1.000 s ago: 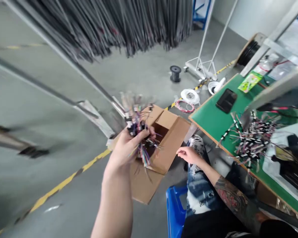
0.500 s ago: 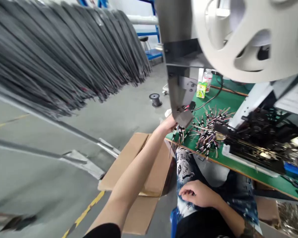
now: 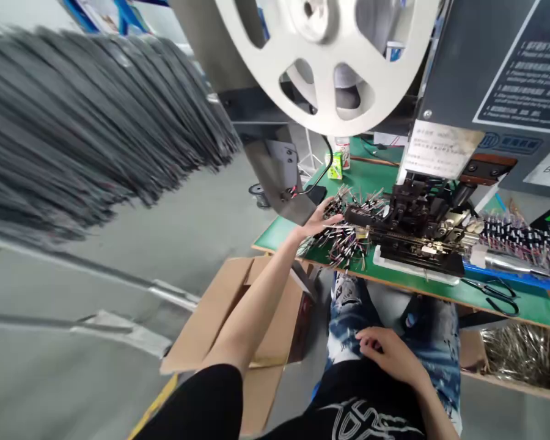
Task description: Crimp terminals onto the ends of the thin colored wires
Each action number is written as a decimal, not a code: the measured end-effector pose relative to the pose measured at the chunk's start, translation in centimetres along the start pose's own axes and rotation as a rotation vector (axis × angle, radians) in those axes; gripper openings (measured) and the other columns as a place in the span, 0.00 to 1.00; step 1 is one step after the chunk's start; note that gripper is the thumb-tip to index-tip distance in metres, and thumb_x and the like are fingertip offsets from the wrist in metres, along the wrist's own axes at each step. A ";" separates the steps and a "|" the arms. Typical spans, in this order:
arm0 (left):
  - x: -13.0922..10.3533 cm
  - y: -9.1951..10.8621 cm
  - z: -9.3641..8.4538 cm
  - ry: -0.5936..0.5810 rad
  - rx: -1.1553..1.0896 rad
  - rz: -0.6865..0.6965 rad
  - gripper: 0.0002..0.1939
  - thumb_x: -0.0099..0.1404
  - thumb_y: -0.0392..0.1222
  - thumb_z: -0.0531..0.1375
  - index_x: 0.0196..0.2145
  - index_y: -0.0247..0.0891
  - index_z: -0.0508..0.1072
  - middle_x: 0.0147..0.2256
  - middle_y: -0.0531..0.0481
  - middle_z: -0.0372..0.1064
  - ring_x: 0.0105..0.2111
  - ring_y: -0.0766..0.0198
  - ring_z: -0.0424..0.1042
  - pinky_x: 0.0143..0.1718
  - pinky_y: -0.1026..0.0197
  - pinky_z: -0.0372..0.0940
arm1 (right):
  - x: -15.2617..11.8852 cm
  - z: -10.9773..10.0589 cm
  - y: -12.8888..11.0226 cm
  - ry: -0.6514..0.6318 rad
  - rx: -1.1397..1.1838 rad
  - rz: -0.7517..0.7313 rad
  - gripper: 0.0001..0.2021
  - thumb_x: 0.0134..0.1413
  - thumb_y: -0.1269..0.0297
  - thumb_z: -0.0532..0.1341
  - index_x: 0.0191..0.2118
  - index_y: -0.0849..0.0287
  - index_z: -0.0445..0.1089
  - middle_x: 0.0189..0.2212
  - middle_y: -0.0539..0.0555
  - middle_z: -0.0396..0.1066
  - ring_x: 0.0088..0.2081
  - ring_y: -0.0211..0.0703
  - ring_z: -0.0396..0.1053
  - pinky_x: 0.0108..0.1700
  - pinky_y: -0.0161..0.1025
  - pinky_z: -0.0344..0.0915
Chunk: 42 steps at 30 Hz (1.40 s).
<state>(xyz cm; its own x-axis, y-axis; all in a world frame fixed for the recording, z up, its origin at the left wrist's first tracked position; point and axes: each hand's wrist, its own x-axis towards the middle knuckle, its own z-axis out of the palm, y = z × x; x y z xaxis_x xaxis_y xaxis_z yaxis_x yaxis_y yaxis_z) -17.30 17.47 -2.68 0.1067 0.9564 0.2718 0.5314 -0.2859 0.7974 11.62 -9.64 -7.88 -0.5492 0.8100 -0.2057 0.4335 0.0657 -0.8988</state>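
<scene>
My left hand [image 3: 318,222] reaches to the left side of a pile of short cut wires with black sleeves [image 3: 346,241] on the green table. Its fingers are apart and touch the near edge of the pile, and I see nothing gripped in them. Just right of the pile stands a black machine head [image 3: 417,226] with a narrow metal track. My right hand [image 3: 389,351] rests on my thigh, its fingers loosely curled in with nothing showing inside.
A large white reel [image 3: 318,113] and its grey metal bracket [image 3: 268,165] hang above my left hand. Black-handled scissors [image 3: 497,292] lie at the table's front edge. A cardboard box [image 3: 275,324] stands open below. Long grey wires [image 3: 87,122] hang on a rack at left.
My view has swung to the right. My left hand has come out from behind the metal bracket, further over the wire pile, with fingers spread. My right hand stays on my lap.
</scene>
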 end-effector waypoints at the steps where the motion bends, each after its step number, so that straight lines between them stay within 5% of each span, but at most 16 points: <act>1: -0.7 0.0 -0.4 -0.003 0.026 -0.005 0.34 0.69 0.51 0.69 0.67 0.37 0.70 0.61 0.41 0.77 0.62 0.50 0.75 0.67 0.52 0.67 | -0.4 -0.2 0.2 0.000 0.003 -0.003 0.15 0.66 0.67 0.61 0.52 0.59 0.82 0.42 0.59 0.84 0.43 0.53 0.81 0.48 0.45 0.74; 5: -4.2 0.3 -2.6 0.027 0.147 -0.052 0.34 0.67 0.51 0.70 0.67 0.39 0.71 0.66 0.41 0.73 0.67 0.51 0.70 0.70 0.54 0.62 | -1.6 -0.8 0.5 -0.043 0.013 -0.042 0.14 0.67 0.65 0.60 0.51 0.56 0.82 0.43 0.57 0.84 0.43 0.52 0.81 0.47 0.44 0.74; 9: -7.7 1.0 -3.8 0.086 0.261 -0.183 0.22 0.75 0.53 0.65 0.58 0.36 0.77 0.53 0.39 0.81 0.53 0.50 0.80 0.59 0.46 0.74 | -2.1 -1.5 0.3 -0.089 0.011 -0.081 0.15 0.66 0.65 0.60 0.51 0.57 0.82 0.43 0.58 0.83 0.43 0.52 0.81 0.47 0.44 0.74; 12: -9.0 1.8 -2.6 0.071 0.300 -0.263 0.14 0.77 0.49 0.65 0.51 0.35 0.79 0.48 0.44 0.81 0.45 0.54 0.81 0.50 0.46 0.78 | -1.8 -2.1 -0.1 -0.123 0.009 -0.105 0.16 0.66 0.65 0.59 0.52 0.57 0.82 0.43 0.58 0.83 0.43 0.52 0.80 0.47 0.44 0.74; 18: -9.3 4.1 0.2 0.135 0.312 -0.369 0.13 0.77 0.46 0.66 0.51 0.35 0.78 0.49 0.44 0.79 0.45 0.55 0.81 0.48 0.48 0.79 | -1.1 -3.5 -0.5 -0.204 0.011 -0.138 0.16 0.65 0.65 0.60 0.52 0.59 0.82 0.44 0.60 0.83 0.44 0.52 0.80 0.49 0.43 0.73; 25: -13.9 7.7 -3.7 0.323 0.335 -0.469 0.11 0.74 0.47 0.64 0.40 0.37 0.83 0.34 0.47 0.82 0.39 0.53 0.81 0.49 0.51 0.74 | -1.2 -5.9 -0.2 -0.216 -0.043 -0.152 0.18 0.66 0.63 0.59 0.55 0.61 0.81 0.45 0.62 0.81 0.46 0.56 0.78 0.54 0.49 0.72; 31: -21.1 11.4 -5.9 0.436 0.191 -0.511 0.14 0.66 0.51 0.63 0.39 0.39 0.83 0.27 0.48 0.81 0.32 0.51 0.81 0.42 0.53 0.72 | -0.5 -5.9 -0.7 -0.198 0.045 -0.187 0.14 0.68 0.60 0.60 0.50 0.56 0.82 0.44 0.59 0.83 0.43 0.54 0.79 0.49 0.47 0.73; 33: -23.4 12.8 -4.8 0.442 0.096 -0.521 0.18 0.62 0.56 0.66 0.38 0.38 0.81 0.28 0.47 0.82 0.31 0.51 0.81 0.39 0.54 0.74 | 0.3 -5.1 -1.2 -0.132 0.137 -0.224 0.13 0.69 0.58 0.62 0.46 0.55 0.83 0.41 0.58 0.84 0.39 0.51 0.79 0.45 0.45 0.74; 36: -25.2 14.9 -0.7 0.358 -0.076 -0.505 0.20 0.62 0.61 0.67 0.36 0.39 0.78 0.29 0.46 0.83 0.32 0.52 0.83 0.38 0.55 0.76 | 2.0 -3.8 -2.6 0.060 0.387 -0.280 0.12 0.69 0.56 0.65 0.50 0.55 0.82 0.41 0.57 0.83 0.33 0.45 0.77 0.38 0.40 0.74; 42: -22.7 16.7 7.4 0.018 -0.627 -0.494 0.22 0.58 0.54 0.76 0.29 0.40 0.71 0.29 0.49 0.81 0.31 0.55 0.83 0.38 0.57 0.76 | 3.9 -5.0 -4.5 0.296 0.690 -0.290 0.13 0.62 0.54 0.74 0.48 0.54 0.84 0.38 0.57 0.85 0.26 0.39 0.72 0.28 0.34 0.71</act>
<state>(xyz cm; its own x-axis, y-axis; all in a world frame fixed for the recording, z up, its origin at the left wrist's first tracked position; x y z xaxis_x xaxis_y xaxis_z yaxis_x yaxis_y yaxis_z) -4.64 -8.53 0.51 -0.0342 0.9815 -0.1882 -0.0583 0.1860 0.9808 11.14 -3.88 -2.70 -0.3183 0.9430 0.0970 -0.2898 0.0006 -0.9571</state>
